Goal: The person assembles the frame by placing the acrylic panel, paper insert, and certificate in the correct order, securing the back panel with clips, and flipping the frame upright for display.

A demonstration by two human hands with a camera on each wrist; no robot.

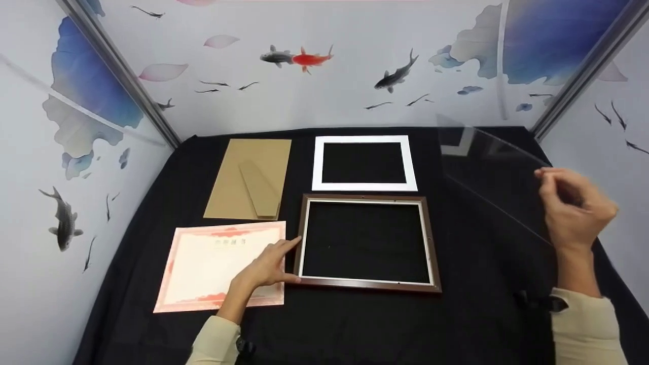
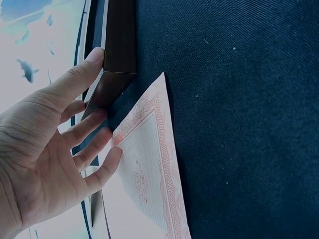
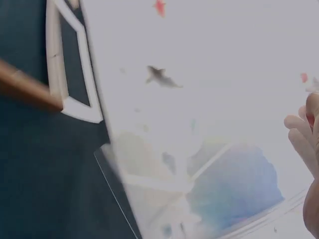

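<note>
My right hand (image 1: 578,208) pinches a clear transparent sheet (image 1: 494,175) by its right edge, holding it tilted above the right side of the table. The sheet's edge and corner show in the right wrist view, where only part of the hand (image 3: 306,139) is seen. With thumb and index finger, my left hand (image 1: 266,263) touches the left side of a brown picture frame (image 1: 365,284) near its lower-left corner. The left wrist view shows these fingers spread, the thumb on the frame's corner (image 2: 117,74). Beneath that hand lies a red-bordered certificate (image 1: 203,268).
Behind the brown frame lies a white mat border (image 1: 365,186). A tan backing board (image 1: 223,187) with a stand leg rests behind the certificate. Black cloth (image 1: 355,324) covers the table, and printed panels with fish (image 1: 314,101) stand around it.
</note>
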